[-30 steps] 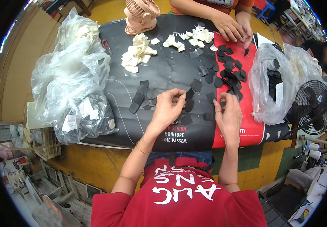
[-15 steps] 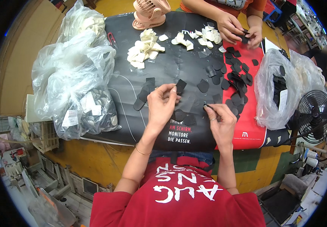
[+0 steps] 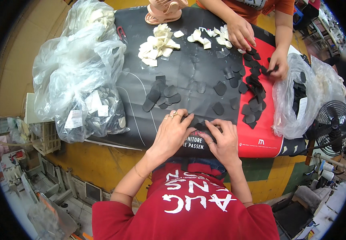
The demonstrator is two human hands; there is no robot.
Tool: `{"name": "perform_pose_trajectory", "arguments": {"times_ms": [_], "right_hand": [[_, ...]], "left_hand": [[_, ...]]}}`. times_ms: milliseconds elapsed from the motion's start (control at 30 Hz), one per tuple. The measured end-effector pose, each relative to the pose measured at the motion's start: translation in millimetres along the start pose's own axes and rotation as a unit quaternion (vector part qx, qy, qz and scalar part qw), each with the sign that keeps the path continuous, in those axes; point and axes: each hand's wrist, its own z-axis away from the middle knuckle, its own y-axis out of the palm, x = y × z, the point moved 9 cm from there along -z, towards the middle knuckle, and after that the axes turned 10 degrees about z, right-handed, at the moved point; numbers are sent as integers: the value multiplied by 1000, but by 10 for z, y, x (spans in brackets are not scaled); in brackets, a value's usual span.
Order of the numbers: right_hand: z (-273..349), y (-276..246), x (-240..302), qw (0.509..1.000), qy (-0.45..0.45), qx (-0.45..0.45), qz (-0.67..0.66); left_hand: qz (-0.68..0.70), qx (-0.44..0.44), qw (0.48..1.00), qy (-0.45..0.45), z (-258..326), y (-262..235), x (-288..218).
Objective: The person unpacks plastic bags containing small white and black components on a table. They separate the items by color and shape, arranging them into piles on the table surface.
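Note:
Close to the table's front edge, my left hand (image 3: 173, 130) has its fingers bent and its thumb against a small black rounded piece (image 3: 198, 125). From the other side my right hand (image 3: 223, 140) pinches at the same spot, thumb and fingers together. Fingers and dark background partly hide the piece. Left of centre lies a loose pile of black pieces (image 3: 157, 93). Single black pieces (image 3: 220, 88) lie beyond my right hand, and a larger heap of black pieces (image 3: 256, 90) covers part of the red strip.
Clear plastic bags (image 3: 77, 80) fill the table's left side; another bag (image 3: 295, 104) and a black fan (image 3: 333, 124) stand right. Cream pieces (image 3: 157, 46), red-handled snips (image 3: 121, 33) and a pink fan (image 3: 165, 14) lie farther back. A co-worker's hands (image 3: 279, 64) handle black pieces opposite.
Both my hands have come nearer to me and closer together; the left was raised with a black piece between its fingers. The co-worker's hands have separated, one reaching lower over the heap.

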Motion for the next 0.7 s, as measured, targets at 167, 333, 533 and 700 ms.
{"name": "perform_pose_trajectory", "arguments": {"times_ms": [167, 333, 533, 700], "right_hand": [[6, 9, -13, 1000, -3, -16, 21], [26, -44, -39, 999, 19, -15, 22], [74, -184, -92, 998, 58, 11, 12], [-55, -105, -63, 995, 89, -17, -43]], "left_hand": [[40, -6, 999, -26, 26, -26, 30], [58, -37, 997, -18, 10, -86, -22], [23, -68, 997, -4, 8, -64, -78], [8, -80, 997, 20, 25, 5, -158]]}}
